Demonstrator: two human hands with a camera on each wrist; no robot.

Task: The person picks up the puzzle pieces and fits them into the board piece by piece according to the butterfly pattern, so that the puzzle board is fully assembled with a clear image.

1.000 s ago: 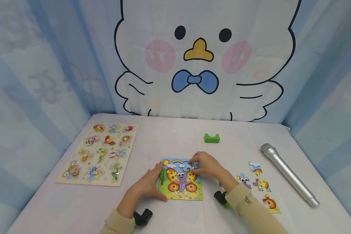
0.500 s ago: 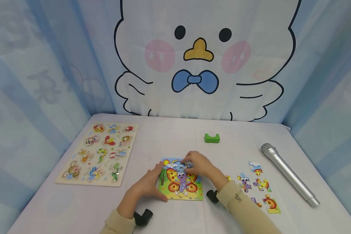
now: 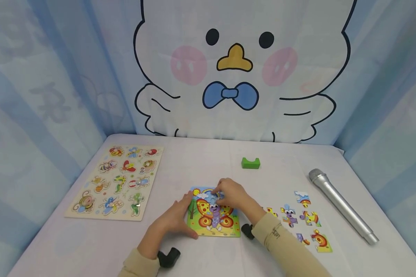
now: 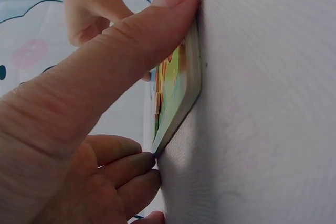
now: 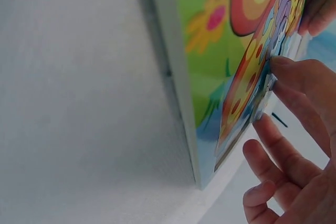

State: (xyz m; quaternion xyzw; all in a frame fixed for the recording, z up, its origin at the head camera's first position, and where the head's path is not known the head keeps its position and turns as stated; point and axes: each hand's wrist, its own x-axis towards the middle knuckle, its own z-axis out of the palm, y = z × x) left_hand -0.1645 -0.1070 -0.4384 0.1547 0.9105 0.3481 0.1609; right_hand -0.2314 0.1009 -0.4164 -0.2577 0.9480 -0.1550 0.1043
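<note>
A square jigsaw puzzle board (image 3: pixel 228 229) with a butterfly picture lies flat on the white table. My left hand (image 3: pixel 176 216) braces its left side, fingers along the left edge and thumb at the near left corner. In the left wrist view, the thumb (image 4: pixel 126 40) lies along the board's edge, fingertips touching a corner. Over the upper part of the picture, my right hand (image 3: pixel 233 194) pinches a small puzzle piece (image 5: pixel 264 100) between thumb and fingers. The piece is partly hidden by those fingers and tilts slightly above the board.
Several loose puzzle pieces (image 3: pixel 289 216) lie right of the board, some partly behind the right sleeve. A silver microphone (image 3: pixel 343 207) lies beyond them. A green notched block (image 3: pixel 250 163) stands farther back. At left lies a wooden peg-style puzzle board (image 3: pixel 119 196) with animal shapes.
My right hand has moved left over the board with the puzzle piece, settling near the top middle. More loose pieces show beside the right sleeve. The left hand stays put.
</note>
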